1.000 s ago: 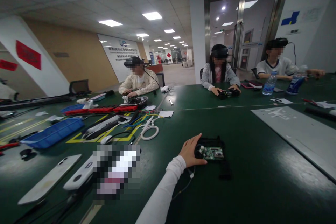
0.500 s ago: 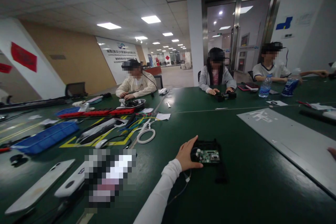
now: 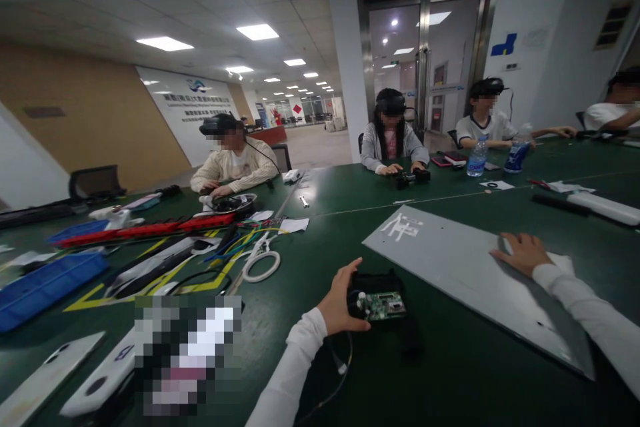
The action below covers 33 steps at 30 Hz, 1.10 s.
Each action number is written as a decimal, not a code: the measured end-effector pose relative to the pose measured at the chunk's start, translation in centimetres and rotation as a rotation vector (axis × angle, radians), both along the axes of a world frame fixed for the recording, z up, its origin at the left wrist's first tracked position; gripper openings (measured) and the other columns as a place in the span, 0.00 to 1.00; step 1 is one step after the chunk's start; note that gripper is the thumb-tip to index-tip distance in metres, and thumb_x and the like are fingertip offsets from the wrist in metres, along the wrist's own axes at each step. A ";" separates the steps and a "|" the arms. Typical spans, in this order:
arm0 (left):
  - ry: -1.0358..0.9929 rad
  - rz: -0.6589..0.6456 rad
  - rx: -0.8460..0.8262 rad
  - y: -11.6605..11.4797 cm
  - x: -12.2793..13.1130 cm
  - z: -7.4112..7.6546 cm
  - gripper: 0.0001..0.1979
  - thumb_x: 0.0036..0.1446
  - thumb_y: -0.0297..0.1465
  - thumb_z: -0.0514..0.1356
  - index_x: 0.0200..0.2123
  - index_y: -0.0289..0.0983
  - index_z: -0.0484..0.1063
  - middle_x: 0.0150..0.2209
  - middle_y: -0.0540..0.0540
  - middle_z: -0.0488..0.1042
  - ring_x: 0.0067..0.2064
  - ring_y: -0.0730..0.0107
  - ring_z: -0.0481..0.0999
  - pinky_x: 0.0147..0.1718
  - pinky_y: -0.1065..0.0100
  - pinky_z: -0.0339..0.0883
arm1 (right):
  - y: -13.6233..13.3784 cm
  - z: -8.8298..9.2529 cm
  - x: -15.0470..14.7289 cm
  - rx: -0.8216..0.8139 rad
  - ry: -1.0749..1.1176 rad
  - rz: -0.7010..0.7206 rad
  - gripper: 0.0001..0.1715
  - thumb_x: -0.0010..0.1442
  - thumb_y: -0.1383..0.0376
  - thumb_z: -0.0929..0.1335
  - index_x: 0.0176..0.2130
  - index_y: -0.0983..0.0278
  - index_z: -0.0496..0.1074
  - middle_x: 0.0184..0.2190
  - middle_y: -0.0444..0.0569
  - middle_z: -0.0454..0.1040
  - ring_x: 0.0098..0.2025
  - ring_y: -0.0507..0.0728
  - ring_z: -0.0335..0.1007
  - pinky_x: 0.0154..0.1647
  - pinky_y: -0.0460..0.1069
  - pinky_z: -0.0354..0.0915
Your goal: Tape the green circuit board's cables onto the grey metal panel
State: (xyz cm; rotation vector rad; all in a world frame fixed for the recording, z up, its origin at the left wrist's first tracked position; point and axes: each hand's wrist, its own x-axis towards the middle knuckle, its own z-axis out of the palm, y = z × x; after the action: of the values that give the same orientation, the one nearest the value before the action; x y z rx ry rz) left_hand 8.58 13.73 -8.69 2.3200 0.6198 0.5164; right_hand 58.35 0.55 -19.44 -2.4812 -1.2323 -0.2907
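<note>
My left hand (image 3: 341,299) grips the left end of a black device (image 3: 381,305) with a bare green circuit board, which lies on the green table (image 3: 450,373). A thin cable (image 3: 336,373) trails from it toward me. My right hand (image 3: 521,253) rests palm down, fingers closed over something white, on a grey metal plate (image 3: 465,273) to the right of the device. Both arms wear white sleeves.
To the left lie phones (image 3: 45,380), a blue tray (image 3: 45,287), a white coiled cable (image 3: 260,267), red bars and coloured wires. Three people with headsets sit across the table; a fourth person's arm shows far right. Water bottles (image 3: 477,157) stand by them.
The view has swung to the right. My right hand has come into view and settled on the grey plate. My left hand keeps its hold on the black device.
</note>
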 end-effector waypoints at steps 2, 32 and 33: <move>-0.004 -0.029 -0.038 -0.5 -0.9 0.6 0.59 0.24 0.35 0.69 0.58 0.42 0.37 0.52 0.41 0.52 0.55 0.52 0.54 0.53 0.51 0.49 | 1.5 0.4 -2.1 -0.086 -0.056 0.111 0.41 0.45 0.42 0.61 0.51 0.64 0.62 0.40 0.59 0.64 0.44 0.66 0.58 0.47 0.57 0.50; -0.109 0.040 0.066 -3.4 -0.1 -1.0 0.52 0.30 0.35 0.68 0.56 0.39 0.41 0.53 0.39 0.49 0.55 0.51 0.51 0.54 0.50 0.47 | 7.3 4.6 -18.8 -0.012 -0.076 0.833 0.38 0.52 0.44 0.58 0.54 0.64 0.57 0.46 0.57 0.58 0.49 0.62 0.51 0.50 0.57 0.53; -0.093 0.039 0.074 -3.1 -0.1 -1.2 0.52 0.30 0.35 0.68 0.56 0.39 0.41 0.53 0.38 0.49 0.55 0.50 0.51 0.53 0.49 0.47 | 7.3 4.5 -18.8 -0.011 -0.081 0.834 0.38 0.52 0.45 0.58 0.54 0.64 0.57 0.46 0.57 0.58 0.49 0.62 0.52 0.50 0.57 0.53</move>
State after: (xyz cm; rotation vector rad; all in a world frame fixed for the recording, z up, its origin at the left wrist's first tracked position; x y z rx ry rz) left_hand 8.47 10.61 -9.90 2.3419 0.6125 0.6715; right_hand 39.55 7.89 -14.90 -1.7549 -2.1465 -0.1526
